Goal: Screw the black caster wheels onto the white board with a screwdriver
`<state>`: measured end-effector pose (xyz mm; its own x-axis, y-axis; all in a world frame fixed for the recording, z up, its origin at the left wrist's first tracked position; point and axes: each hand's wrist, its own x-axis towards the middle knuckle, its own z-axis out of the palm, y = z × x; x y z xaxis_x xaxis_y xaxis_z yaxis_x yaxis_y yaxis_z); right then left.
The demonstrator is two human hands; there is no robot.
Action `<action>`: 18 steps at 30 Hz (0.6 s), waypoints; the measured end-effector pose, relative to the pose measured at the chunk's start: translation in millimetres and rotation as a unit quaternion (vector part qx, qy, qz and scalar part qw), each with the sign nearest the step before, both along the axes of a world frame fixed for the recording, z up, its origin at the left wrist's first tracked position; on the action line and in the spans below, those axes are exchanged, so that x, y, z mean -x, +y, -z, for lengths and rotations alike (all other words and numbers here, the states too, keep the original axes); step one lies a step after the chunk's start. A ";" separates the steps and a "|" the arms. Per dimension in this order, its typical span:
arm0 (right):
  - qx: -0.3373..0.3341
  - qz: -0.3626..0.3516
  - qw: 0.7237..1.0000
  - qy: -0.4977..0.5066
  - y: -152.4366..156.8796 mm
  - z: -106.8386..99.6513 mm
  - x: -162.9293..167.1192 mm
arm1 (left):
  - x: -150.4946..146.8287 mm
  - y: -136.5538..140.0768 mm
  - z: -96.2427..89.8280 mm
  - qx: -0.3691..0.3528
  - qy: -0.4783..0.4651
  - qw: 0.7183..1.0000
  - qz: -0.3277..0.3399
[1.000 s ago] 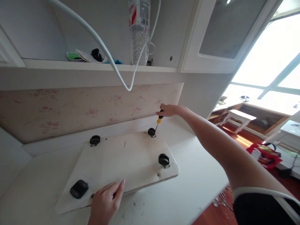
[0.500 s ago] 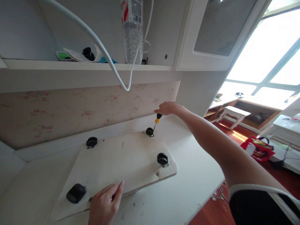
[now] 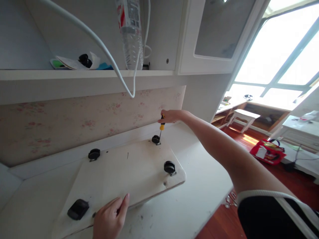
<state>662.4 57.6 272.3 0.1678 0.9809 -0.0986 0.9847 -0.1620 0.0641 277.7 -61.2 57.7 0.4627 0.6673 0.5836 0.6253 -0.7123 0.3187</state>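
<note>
My right hand (image 3: 169, 117) is closed around the black-and-yellow handle of a screwdriver (image 3: 161, 126). The shaft points down, its tip at the mounting plate beside the far right caster wheel (image 3: 156, 139). That caster stands on a white board (image 3: 119, 176) with rounded corners, lying flat with its wheels up. Two more black casters, the far left one (image 3: 94, 154) and the near right one (image 3: 169, 167), are fixed near its corners. A blocky black piece (image 3: 78, 209) is at the near left corner. My left hand (image 3: 109, 214) grips the board's near edge with curled fingers.
The board lies on a white desktop (image 3: 199, 179) below a shelf (image 3: 82, 75) holding a plastic bottle (image 3: 132, 46) and papers. A white cable (image 3: 109, 54) hangs in front. Right, beyond the desk, are a red bag (image 3: 267, 152) and a white stool (image 3: 245, 116).
The view has shifted slightly, so most things appear further left. My right hand has changed its hold on the screwdriver handle, which stands more upright. My left hand stays at the board edge.
</note>
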 end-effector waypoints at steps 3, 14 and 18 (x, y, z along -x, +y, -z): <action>0.008 0.007 1.000 -0.006 0.5 -1.9 1.5 | -0.3 0.0 -0.1 -0.003 0.001 1.000 0.000; -0.006 0.002 1.000 -0.011 -6.5 -2.9 2.1 | 2.2 -3.1 2.0 -0.003 0.011 1.000 -0.006; -0.010 0.017 0.999 -0.031 -3.9 -4.8 3.5 | -0.1 -1.4 2.5 -0.009 0.008 1.000 -0.004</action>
<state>658.9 53.7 277.0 0.2055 0.9764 -0.0666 0.9730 -0.1966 0.1209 277.8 -62.5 55.2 0.4666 0.6605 0.5883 0.6352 -0.7131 0.2968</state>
